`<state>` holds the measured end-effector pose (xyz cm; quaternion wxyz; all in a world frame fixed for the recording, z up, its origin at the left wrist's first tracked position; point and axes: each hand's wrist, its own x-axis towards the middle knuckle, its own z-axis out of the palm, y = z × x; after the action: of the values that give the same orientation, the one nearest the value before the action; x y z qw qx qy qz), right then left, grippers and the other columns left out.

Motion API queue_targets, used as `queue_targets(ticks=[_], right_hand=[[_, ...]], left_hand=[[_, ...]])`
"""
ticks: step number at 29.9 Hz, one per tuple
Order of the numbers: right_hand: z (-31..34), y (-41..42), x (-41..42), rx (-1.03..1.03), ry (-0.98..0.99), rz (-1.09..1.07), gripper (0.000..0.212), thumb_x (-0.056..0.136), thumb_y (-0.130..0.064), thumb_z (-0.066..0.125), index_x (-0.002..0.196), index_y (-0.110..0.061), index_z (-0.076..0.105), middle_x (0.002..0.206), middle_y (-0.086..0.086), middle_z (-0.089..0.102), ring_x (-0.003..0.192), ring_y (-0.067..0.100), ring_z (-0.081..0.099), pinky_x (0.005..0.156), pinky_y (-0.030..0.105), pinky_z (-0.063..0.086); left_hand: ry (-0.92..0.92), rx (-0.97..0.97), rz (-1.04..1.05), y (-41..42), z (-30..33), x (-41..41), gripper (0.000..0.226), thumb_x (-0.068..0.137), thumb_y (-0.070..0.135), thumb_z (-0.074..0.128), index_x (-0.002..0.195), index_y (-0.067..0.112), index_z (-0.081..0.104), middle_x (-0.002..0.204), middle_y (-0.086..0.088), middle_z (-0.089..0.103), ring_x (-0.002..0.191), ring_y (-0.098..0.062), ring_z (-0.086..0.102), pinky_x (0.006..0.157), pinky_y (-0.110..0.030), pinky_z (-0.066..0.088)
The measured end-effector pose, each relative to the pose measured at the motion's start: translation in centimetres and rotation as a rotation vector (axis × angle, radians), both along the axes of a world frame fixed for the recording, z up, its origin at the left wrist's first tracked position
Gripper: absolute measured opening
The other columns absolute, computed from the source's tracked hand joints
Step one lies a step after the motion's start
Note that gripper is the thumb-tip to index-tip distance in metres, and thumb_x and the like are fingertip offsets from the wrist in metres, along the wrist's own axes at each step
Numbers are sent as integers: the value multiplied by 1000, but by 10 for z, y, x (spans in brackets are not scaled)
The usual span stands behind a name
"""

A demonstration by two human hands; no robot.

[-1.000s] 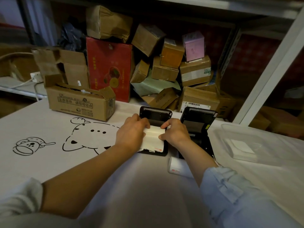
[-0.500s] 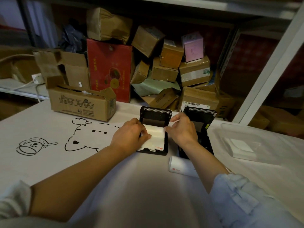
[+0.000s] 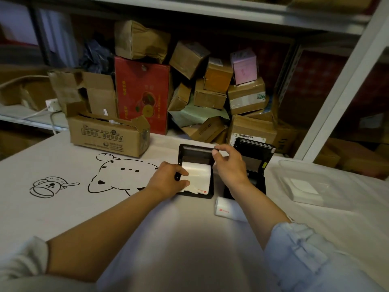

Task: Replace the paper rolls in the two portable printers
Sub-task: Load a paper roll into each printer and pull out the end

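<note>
We find the left hand (image 3: 168, 181) pressing the paper strip (image 3: 199, 178) down on the left printer (image 3: 195, 171), thumb curled over the paper's near edge. The right hand (image 3: 229, 165) pinches the far right corner of that printer's raised lid (image 3: 195, 149). The right printer (image 3: 251, 165) stands open just beside it. A spare paper roll (image 3: 226, 209) lies on the tabletop (image 3: 63, 207) nearer us.
</note>
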<state>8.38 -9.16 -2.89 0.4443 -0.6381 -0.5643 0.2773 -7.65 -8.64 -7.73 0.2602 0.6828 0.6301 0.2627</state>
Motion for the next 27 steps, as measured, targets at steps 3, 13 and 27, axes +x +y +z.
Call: queue_targets(ticks=[3,13,27], right_hand=[[-6,-3,0,-6,18,-7,16,92,-26,59,108,-26,61,99,-3,61,98,21,64,91,43,53],[-4,-12,10,-103,-71,106,30,91,-19,62,122,-20,61,118,5,65,105,21,64,96,36,50],[-4,-18,15,-163,-207,131,43,83,-16,72,125,-19,60,125,5,60,115,21,57,92,32,49]], left_hand=[[-88,15,103,-5,-2,4,52,78,25,74,121,15,47,122,-9,53,105,-25,57,92,-35,49],[-55,151,169,-15,-3,11,93,78,27,74,147,27,12,138,-10,42,121,-28,51,97,-43,48],[538,543,-108,-23,10,8,54,94,38,48,145,29,32,146,-2,36,132,-22,38,101,-35,44]])
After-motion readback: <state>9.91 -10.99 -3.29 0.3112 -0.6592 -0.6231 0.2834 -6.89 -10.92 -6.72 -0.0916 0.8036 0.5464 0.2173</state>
